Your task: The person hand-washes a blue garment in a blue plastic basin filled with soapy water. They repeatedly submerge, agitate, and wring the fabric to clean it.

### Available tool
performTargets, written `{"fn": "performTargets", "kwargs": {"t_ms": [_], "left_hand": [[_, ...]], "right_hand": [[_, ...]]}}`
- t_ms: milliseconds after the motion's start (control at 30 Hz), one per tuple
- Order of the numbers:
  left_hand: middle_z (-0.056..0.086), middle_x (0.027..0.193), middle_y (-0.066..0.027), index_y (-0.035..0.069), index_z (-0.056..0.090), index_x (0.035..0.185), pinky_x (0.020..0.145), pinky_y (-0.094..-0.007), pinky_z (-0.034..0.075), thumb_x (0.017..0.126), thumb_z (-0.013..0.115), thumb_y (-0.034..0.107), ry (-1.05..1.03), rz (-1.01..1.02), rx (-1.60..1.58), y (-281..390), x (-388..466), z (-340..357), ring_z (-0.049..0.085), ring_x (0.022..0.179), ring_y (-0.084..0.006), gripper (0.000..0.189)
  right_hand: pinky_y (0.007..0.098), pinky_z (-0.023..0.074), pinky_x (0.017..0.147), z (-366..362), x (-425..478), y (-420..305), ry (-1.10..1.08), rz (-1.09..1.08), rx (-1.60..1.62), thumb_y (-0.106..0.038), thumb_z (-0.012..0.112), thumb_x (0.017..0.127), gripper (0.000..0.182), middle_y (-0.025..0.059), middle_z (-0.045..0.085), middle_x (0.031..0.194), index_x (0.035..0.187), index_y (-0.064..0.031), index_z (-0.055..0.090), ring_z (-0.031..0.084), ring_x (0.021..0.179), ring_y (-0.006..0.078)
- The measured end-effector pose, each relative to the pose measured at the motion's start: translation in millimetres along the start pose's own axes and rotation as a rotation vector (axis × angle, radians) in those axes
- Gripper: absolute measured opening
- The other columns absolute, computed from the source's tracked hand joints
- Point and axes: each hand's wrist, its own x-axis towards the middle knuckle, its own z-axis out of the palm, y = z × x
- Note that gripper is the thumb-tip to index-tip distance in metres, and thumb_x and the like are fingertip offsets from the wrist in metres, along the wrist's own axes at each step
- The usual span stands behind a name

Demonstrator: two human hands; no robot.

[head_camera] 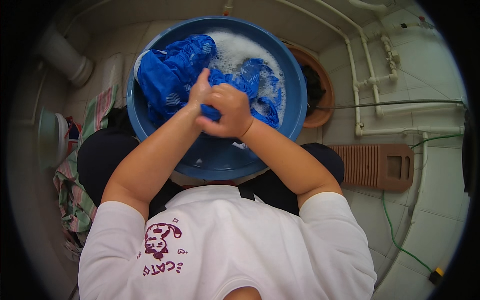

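A blue cloth garment [168,75] with white print lies bunched in a round blue plastic basin [217,155]. White suds [234,47] float on the water at the basin's far side. My right hand [228,110] is closed around a fold of the blue cloth. Against it, over the middle of the basin, is my left hand [200,92], thumb pointing up and away; its fingers are mostly hidden, and a bunch of cloth is pinched between the two hands. Part of the garment trails into the foam on the right.
A brown washboard [360,167] lies right of my knee. Behind the basin's right side stands a terracotta-coloured basin [326,90] with dark contents. Pale pipes [356,86] run along the wall. Striped cloth [99,108] and a bucket [56,138] are at left; a green cord [393,236] crosses the tiles.
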Motion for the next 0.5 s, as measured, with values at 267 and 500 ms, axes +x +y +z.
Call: {"fn": "performTargets", "kwargs": {"t_ms": [267, 500], "left_hand": [[0.057, 0.080, -0.0044, 0.010, 0.056, 0.087, 0.068, -0.0285, 0.046, 0.085, 0.047, 0.035, 0.058, 0.271, 0.421, -5.4, -25.4, 14.6, 0.056, 0.070, -0.0161, 0.027], [0.058, 0.098, -0.0097, 0.008, 0.055, 0.102, 0.081, -0.0327, 0.042, 0.081, 0.052, 0.047, 0.090, -0.065, 0.303, 6.8, -63.1, 60.3, 0.054, 0.091, -0.0189, 0.044]], "right_hand": [[0.0345, 0.0402, 0.048, 20.6, -4.0, 7.9, 0.238, 0.281, 0.042, -0.012, 0.060, 0.073, 0.016, 0.0150, 0.053, 0.060, 0.060, -0.0032, 0.055, 0.051, 0.052, 0.0299], [0.0330, 0.0389, 0.050, 16.9, -2.7, 40.9, 0.424, 0.343, -0.067, -0.013, 0.061, 0.075, 0.019, 0.0135, 0.052, 0.061, 0.062, -0.0026, 0.052, 0.051, 0.055, 0.0275]]}}
